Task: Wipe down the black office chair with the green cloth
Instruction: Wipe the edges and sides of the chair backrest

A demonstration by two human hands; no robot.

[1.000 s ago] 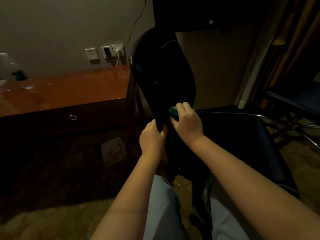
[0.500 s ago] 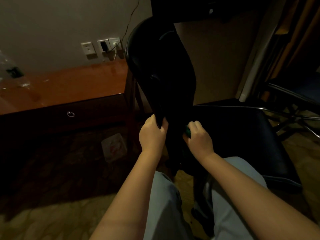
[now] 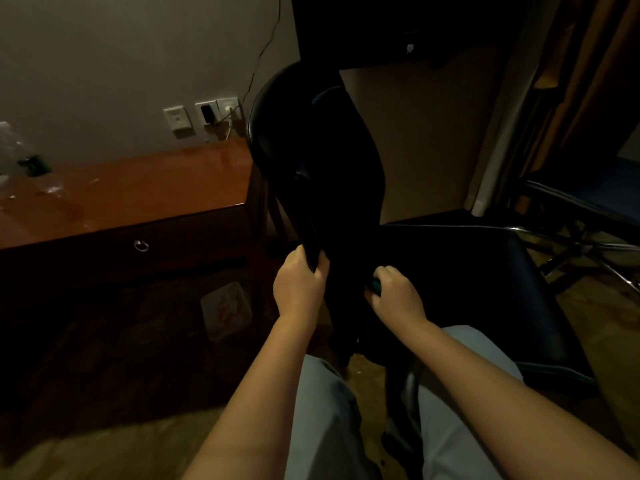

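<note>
My left hand (image 3: 299,289), right of the tabletop (image 3: 138,188), has its fingers curled round the backrest edge of the black office chair (image 3: 318,161). It looks stiff and heavy enough to brace there. My right hand (image 3: 394,296) has its fingers bunched on the soft, limp green cloth (image 3: 375,288), pressing it low on the backrest by the seat.

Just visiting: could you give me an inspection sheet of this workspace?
Surface: wooden desk, glossy.
Job's things: black office chair beside the desk; green cloth low against its backrest.
Clutter: clear plastic item on the desk; pale packet on the floor.
Grippers: left hand grips the backrest edge; right hand holds the cloth.
Cables: thin cord rising from the wall sockets.
Surroundings: dim room; second chair at right.
</note>
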